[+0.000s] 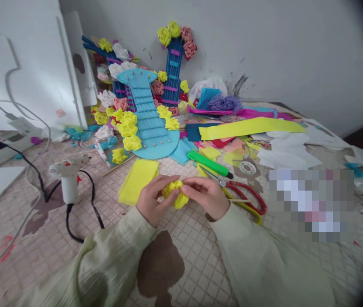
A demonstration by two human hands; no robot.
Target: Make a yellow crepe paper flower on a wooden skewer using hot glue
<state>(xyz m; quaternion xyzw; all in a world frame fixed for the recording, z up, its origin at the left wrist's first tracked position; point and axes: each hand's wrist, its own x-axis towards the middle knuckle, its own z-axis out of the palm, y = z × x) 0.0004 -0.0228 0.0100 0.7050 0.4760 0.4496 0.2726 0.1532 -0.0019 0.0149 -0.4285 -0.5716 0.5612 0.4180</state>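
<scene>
A crumpled yellow paper flower [179,201] is pinched between both hands above the middle of the table. My left hand [156,199] grips its left side, thumb on the near face. On the other side, the thumb and fingers of my right hand [207,195] are closed on its edge. Flat yellow paper sheets [139,181] lie just beyond my left hand. Behind my hands stands a light blue guitar-shaped craft [151,128] with strings and yellow paper flowers along its sides. A green utility knife [209,163] and red-and-yellow-handled scissors [252,197] lie close to my right hand.
A white glue gun [69,183] with a black cord stands at left, near a power strip [9,147]. Dark blue stringed crafts [172,72] lean against the wall. A yellow paper strip [252,127], purple yarn [224,103] and white paper [288,149] lie at the back right.
</scene>
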